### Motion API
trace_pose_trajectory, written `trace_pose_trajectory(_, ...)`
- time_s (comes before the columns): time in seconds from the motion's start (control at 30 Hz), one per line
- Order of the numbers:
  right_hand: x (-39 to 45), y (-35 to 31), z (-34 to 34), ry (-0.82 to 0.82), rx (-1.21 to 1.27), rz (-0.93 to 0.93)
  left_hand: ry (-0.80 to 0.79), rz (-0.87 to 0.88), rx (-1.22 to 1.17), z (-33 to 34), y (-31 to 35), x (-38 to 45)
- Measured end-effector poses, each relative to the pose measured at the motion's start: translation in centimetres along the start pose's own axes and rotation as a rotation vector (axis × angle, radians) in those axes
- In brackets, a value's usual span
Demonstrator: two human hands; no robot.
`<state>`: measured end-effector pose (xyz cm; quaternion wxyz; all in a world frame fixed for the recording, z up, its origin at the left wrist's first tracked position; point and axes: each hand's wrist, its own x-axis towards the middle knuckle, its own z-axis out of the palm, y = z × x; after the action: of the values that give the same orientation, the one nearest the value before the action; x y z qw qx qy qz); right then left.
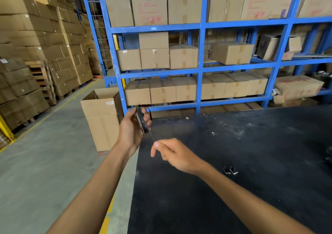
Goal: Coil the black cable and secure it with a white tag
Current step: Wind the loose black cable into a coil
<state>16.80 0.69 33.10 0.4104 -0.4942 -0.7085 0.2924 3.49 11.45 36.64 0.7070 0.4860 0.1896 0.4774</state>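
Observation:
A black cable is wound in several loops around the fingers of my left hand, which is raised over the left edge of the black table. A loose end of the cable runs down and right to my right hand, which pinches it between thumb and fingers. Two small white tags lie on the table, to the right of my right forearm.
An open cardboard box stands on the grey floor left of the table. Blue shelving full of cartons fills the back. Stacked cartons on pallets line the aisle at left, and a dark object lies at the table's right edge.

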Motion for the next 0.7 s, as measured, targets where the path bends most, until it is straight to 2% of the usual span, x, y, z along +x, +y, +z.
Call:
trace_pose_trajectory(0.07,-0.3,1.9,1.1,0.015,0.073,0.035,-0.058,-0.015,-0.009,0.9,0.3,0.0)
trace_pose_trajectory(0.2,-1.2,5.0,2.0,-0.031,0.059,0.08,-0.115,-0.087,-0.173,1.6,0.1,0.3)
trace_pose_trajectory(0.27,-1.4,6.2,1.6,-0.024,0.09,0.113,-0.181,-0.147,-0.173,1.6,0.4,0.3)
trace_pose_trajectory(0.4,-0.6,7.1,-2.9,0.06,0.021,0.156,-0.273,-0.293,0.006,1.3,0.1,0.1)
trace_pose_trajectory(0.53,0.2,5.5,-7.7,0.049,-0.067,0.139,-0.301,-0.411,0.172,1.2,-1.2,0.3)
trace_pose_trajectory(0.6,0.7,4.5,-9.5,0.034,-0.087,0.165,-0.321,-0.422,0.299,1.9,-2.1,0.5)
trace_pose_trajectory(0.7,1.6,3.4,-11.2,0.06,-0.034,0.196,-0.334,-0.349,0.47,3.6,-3.2,1.0)
